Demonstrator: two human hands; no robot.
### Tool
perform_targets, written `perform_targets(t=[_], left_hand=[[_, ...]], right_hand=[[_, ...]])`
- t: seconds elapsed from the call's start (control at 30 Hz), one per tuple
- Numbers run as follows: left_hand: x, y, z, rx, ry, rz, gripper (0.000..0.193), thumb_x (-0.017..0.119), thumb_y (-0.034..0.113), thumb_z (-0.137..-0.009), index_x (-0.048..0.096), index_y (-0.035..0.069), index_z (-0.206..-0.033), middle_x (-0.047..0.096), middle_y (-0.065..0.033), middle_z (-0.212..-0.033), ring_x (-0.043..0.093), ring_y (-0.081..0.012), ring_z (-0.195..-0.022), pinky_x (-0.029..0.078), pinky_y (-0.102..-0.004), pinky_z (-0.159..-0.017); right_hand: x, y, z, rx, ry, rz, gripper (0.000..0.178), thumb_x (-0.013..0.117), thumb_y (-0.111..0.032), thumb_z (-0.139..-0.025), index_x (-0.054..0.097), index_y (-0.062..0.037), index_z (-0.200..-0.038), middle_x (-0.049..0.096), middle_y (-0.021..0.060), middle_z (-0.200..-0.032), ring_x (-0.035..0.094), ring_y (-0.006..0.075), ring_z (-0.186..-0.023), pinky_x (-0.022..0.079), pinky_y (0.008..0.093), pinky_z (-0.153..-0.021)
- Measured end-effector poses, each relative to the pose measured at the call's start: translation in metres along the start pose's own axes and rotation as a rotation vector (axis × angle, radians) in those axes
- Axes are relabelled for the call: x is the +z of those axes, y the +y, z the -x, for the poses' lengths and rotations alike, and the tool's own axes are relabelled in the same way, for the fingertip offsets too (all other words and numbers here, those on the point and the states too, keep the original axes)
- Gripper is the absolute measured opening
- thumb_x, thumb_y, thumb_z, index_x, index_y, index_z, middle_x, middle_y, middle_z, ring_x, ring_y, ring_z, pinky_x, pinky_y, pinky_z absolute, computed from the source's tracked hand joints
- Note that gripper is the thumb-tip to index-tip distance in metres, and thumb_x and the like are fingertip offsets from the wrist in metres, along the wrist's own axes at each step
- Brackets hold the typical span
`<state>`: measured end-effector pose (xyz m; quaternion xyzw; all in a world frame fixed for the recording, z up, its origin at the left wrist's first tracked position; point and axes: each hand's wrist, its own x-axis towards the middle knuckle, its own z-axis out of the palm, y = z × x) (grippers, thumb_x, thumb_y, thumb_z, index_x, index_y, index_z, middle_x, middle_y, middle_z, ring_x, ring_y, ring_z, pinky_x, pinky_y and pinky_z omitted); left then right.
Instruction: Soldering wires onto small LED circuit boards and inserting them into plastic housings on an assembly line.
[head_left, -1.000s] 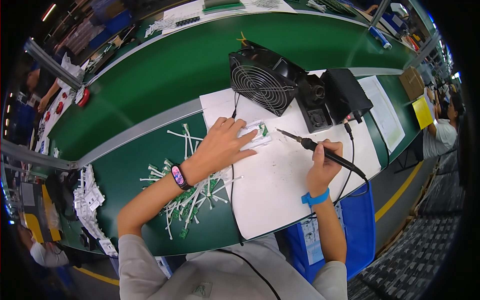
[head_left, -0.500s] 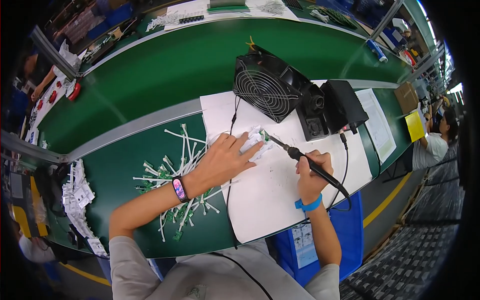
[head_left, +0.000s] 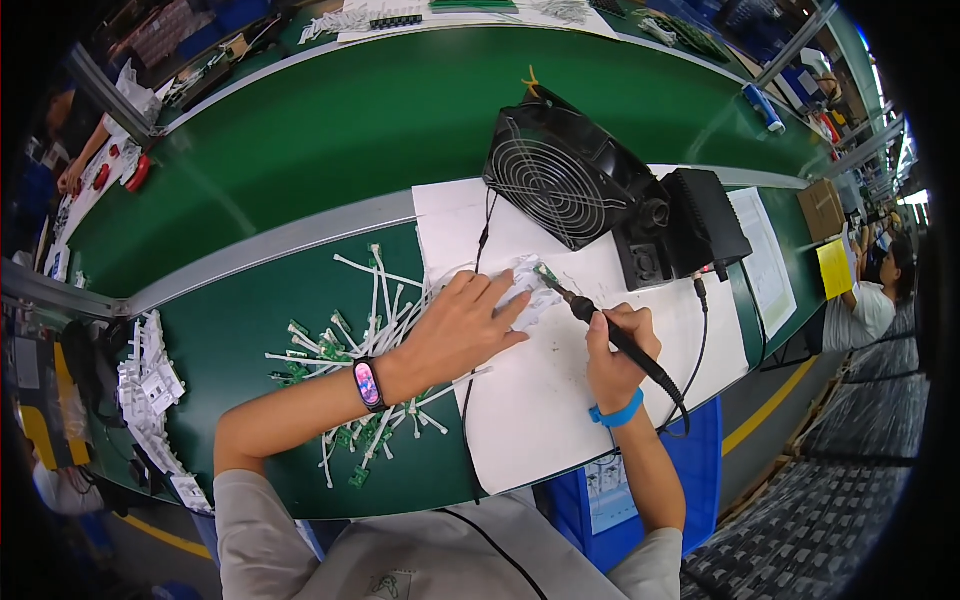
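Observation:
My right hand (head_left: 622,350), with a blue wristband, is closed round the black handle of a soldering iron (head_left: 583,306). The iron's tip touches or nearly touches a small green circuit board (head_left: 543,272) on a white plastic piece (head_left: 522,290). My left hand (head_left: 465,322) holds that piece against a white sheet (head_left: 540,400), its fingers bent over the left side and hiding part of it. Beneath and beside my left forearm lies a loose pile of white cables with small green boards (head_left: 372,310).
A black fan with a wire grille (head_left: 552,180) stands behind the work, beside a black soldering station (head_left: 702,225). White plastic parts (head_left: 150,390) lie at the table's left end. A blue bin (head_left: 690,470) sits below the front edge. Another person (head_left: 865,310) is at the far right.
The view has shifted slightly, so the fan and sheet appear farther right. Both hands keep their holds; the iron's tip stays at the small green board.

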<state>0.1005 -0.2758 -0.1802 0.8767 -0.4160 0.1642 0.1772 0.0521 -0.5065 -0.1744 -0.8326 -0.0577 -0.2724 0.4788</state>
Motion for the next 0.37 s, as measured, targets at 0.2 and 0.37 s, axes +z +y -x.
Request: perform_targets(t=[0.2, 0.37], left_hand=[[-0.001, 0.002, 0.003, -0.003, -0.009, -0.007, 0.049, 0.076, 0.036, -0.089, 0.069, 0.004, -0.125, 0.063, -0.0181, -0.130, 0.059, -0.0278, -0.104, 0.045, -0.0398, -0.095], [0.001, -0.001, 0.003, 0.031, -0.010, -0.045, 0.050, 0.071, 0.038, -0.092, 0.067, 0.003, -0.126, 0.062, -0.0189, -0.130, 0.055, -0.0261, -0.103, 0.044, -0.0367, -0.093]], right_hand=[[0.006, -0.004, 0.010, 0.101, 0.023, -0.049, 0.022, 0.073, -0.004, -0.092, 0.052, 0.0006, -0.089, 0.060, 0.0107, -0.066, 0.055, 0.0127, -0.054, 0.040, 0.0256, -0.052], [0.011, -0.013, 0.006, 0.151, 0.046, -0.078, 0.021, 0.071, -0.004, -0.094, 0.052, 0.0008, -0.089, 0.059, 0.0105, -0.065, 0.054, 0.0120, -0.054, 0.039, 0.0253, -0.052]])
